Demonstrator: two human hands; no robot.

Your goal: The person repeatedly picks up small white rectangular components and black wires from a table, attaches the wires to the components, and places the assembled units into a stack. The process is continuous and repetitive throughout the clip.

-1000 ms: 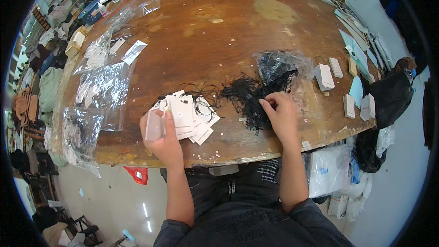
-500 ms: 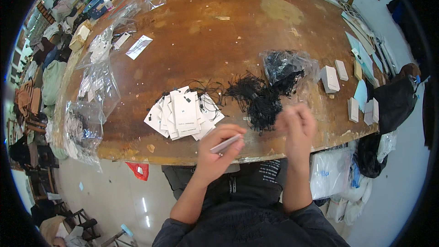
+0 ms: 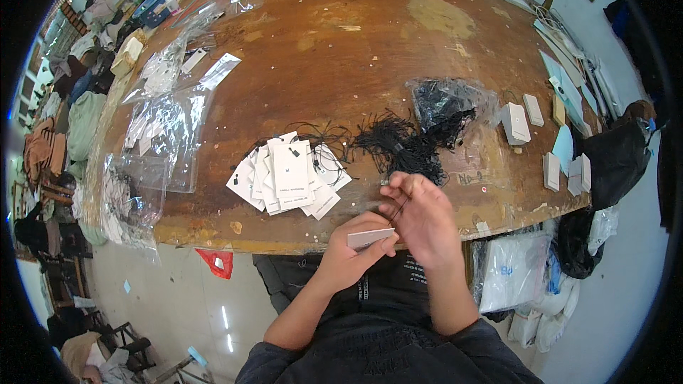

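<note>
My left hand [image 3: 347, 256] is closed around a small white hang tag [image 3: 370, 237], held up near the table's front edge. Just to its right, my right hand [image 3: 421, 222] has its fingers curled together, with a thin black string [image 3: 398, 210] at their tips beside the tag. Beyond my left hand lies a fanned pile of white hang tags [image 3: 290, 176], some with black strings trailing from them. A bundle of black strings [image 3: 400, 148] lies beyond my right hand, partly hidden by it.
A clear plastic bag [image 3: 455, 99] with more black strings adjoins the bundle. Stacks of white tags [image 3: 514, 125] stand at the right on the worn wooden table [image 3: 320, 71]. Clear bags [image 3: 171, 135] line the left edge. A red scrap [image 3: 215, 263] lies on the floor.
My right hand has moved left and down from the string bundle to the tag, with a string at its fingers. My left hand has shifted slightly right, turning the tag.
</note>
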